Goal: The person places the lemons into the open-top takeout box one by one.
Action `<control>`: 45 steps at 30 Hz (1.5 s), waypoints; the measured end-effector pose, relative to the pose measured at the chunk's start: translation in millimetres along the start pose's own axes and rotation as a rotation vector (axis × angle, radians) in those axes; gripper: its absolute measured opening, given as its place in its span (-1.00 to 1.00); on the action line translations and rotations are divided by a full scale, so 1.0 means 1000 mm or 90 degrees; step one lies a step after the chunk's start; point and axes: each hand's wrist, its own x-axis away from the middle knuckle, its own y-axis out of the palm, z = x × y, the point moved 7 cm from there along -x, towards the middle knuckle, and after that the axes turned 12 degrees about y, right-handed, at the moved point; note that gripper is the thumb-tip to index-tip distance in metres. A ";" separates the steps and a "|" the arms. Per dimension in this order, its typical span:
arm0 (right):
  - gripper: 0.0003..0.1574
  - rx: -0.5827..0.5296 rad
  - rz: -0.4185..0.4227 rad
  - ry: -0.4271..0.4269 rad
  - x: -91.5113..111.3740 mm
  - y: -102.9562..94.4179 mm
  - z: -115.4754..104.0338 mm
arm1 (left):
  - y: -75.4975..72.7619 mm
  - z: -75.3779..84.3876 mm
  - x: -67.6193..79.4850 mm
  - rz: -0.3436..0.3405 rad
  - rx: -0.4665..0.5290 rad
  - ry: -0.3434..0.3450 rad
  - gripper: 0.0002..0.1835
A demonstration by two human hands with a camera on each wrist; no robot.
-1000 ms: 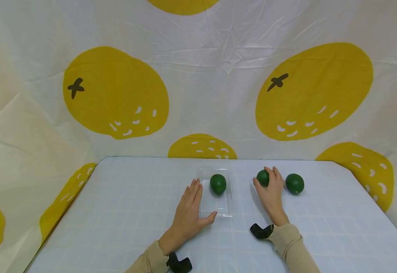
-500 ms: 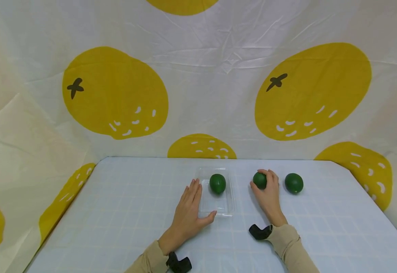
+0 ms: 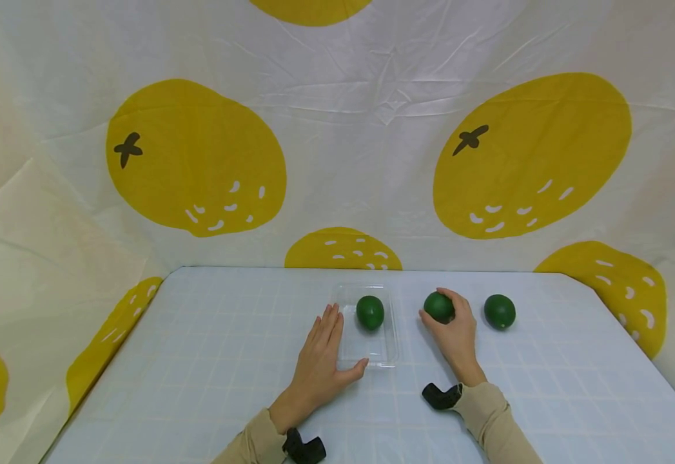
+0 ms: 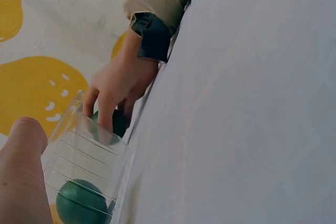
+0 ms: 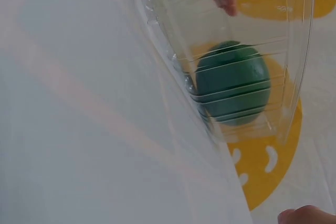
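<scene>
A clear plastic container (image 3: 396, 345) lies on the table, with one smooth green round fruit (image 3: 370, 313) inside its far half. My left hand (image 3: 318, 370) rests along the container's left side, fingers straight and thumb spread at the near edge. To the right of the container, my right hand (image 3: 458, 335) grips a second green fruit (image 3: 438, 307) between thumb and fingers. That grip also shows in the left wrist view, where the right hand (image 4: 118, 80) appears beyond the container wall. The right wrist view shows the boxed fruit (image 5: 233, 85) through the ribbed clear side.
A third green fruit (image 3: 499, 312) sits on the table just right of my right hand. The table (image 3: 198, 361) has a pale checked cloth. Behind it hangs a white curtain (image 3: 360, 161) printed with big yellow fruits. Black wrist cameras (image 3: 441, 396) jut from both sleeves.
My right hand has shifted a little to the left, bringing its green fruit away from the third one and closer to the container. The left hand has stayed in place.
</scene>
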 end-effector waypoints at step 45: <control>-0.14 -0.081 -0.168 -0.390 0.069 0.048 -0.085 | 0.000 0.001 0.000 -0.008 -0.009 0.006 -0.06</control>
